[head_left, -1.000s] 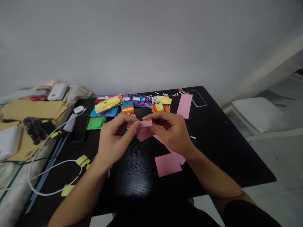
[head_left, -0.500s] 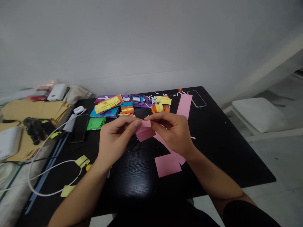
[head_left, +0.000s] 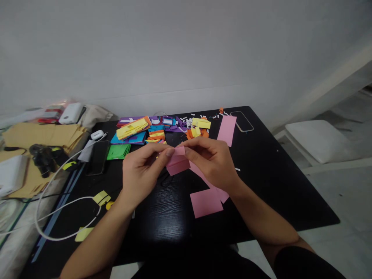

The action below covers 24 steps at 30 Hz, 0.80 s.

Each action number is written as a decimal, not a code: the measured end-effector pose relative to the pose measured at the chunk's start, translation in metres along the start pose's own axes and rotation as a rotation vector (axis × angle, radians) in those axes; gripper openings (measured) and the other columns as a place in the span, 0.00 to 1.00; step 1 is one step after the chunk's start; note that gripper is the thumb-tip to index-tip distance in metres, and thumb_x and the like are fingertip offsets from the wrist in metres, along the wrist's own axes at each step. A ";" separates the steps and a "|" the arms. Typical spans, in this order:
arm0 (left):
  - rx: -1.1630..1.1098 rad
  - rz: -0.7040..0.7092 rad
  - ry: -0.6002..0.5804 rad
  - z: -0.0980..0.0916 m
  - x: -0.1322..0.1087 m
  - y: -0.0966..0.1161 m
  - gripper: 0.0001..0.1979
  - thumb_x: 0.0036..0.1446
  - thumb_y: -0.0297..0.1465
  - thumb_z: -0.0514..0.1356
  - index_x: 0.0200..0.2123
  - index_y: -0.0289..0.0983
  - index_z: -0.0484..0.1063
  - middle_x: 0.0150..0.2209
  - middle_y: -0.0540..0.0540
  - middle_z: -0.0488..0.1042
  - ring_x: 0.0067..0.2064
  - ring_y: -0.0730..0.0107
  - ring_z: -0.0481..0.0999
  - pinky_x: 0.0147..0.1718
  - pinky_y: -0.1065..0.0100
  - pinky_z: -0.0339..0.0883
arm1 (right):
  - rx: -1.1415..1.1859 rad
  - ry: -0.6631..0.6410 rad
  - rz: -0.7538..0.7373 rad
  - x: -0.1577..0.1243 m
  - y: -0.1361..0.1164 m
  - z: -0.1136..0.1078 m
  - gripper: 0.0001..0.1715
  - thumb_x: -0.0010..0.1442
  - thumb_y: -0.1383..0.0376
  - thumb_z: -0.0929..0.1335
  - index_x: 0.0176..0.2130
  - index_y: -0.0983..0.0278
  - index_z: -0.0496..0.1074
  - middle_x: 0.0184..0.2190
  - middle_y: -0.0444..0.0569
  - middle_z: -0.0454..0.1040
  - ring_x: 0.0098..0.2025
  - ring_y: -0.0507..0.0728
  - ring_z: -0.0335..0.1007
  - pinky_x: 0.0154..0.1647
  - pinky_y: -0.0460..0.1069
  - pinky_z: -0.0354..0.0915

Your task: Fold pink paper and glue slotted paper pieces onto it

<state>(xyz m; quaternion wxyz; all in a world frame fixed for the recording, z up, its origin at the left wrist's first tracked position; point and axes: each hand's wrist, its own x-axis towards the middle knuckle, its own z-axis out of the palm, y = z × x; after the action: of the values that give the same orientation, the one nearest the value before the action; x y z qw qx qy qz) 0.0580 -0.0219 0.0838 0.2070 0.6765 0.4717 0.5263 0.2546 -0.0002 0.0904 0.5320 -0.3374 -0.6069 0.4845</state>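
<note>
Between both hands, above the black table (head_left: pixel 162 228), is a folded piece of pink paper (head_left: pixel 178 167) with a crease across it. My left hand (head_left: pixel 142 168) pinches its upper left edge between thumb and forefinger. On the other side my right hand (head_left: pixel 213 162) grips the upper right corner the same way. A separate pink paper rectangle (head_left: pixel 206 202) lies flat below my right hand, overlapping a longer pink strip (head_left: pixel 203 175) partly hidden by that hand. Another pink strip (head_left: pixel 227 131) rests farther back.
Behind my hands are bundles of yellow paper (head_left: pixel 133 128), green paper (head_left: pixel 118 152) and white scraps (head_left: pixel 186 121). Phones lie at the left (head_left: pixel 98 158) and back right (head_left: pixel 242 121). A white cable (head_left: pixel 62 239) loops at the left, near brown envelopes (head_left: pixel 43 133). A white stool (head_left: pixel 316 141) stands right.
The top flap of the pink paper has tilted slightly, showing more of its face. Both hands keep their pinch and have barely moved.
</note>
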 end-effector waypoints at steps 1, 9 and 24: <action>-0.001 0.008 -0.005 -0.001 0.000 0.000 0.07 0.68 0.38 0.69 0.39 0.43 0.85 0.32 0.51 0.84 0.28 0.72 0.78 0.28 0.68 0.71 | 0.003 -0.008 -0.001 0.000 0.000 0.000 0.04 0.63 0.66 0.76 0.40 0.58 0.85 0.39 0.45 0.88 0.40 0.56 0.85 0.45 0.53 0.80; -0.029 -0.006 -0.062 -0.006 0.004 0.002 0.05 0.66 0.36 0.70 0.39 0.44 0.86 0.32 0.50 0.85 0.30 0.70 0.81 0.30 0.69 0.75 | -0.007 -0.053 0.022 0.002 -0.002 -0.003 0.04 0.63 0.66 0.76 0.40 0.58 0.85 0.38 0.45 0.87 0.41 0.56 0.84 0.45 0.53 0.80; 0.016 0.052 -0.117 -0.011 0.007 0.005 0.04 0.66 0.34 0.69 0.38 0.42 0.85 0.33 0.49 0.85 0.32 0.69 0.82 0.35 0.68 0.79 | -0.010 -0.079 -0.016 -0.002 0.001 0.001 0.07 0.63 0.61 0.79 0.43 0.57 0.85 0.40 0.45 0.87 0.40 0.55 0.85 0.45 0.52 0.82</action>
<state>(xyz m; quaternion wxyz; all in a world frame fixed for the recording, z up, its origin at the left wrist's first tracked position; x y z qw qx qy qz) 0.0505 -0.0208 0.0948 0.2152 0.7198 0.4454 0.4870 0.2541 -0.0016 0.0889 0.5097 -0.3157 -0.6325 0.4903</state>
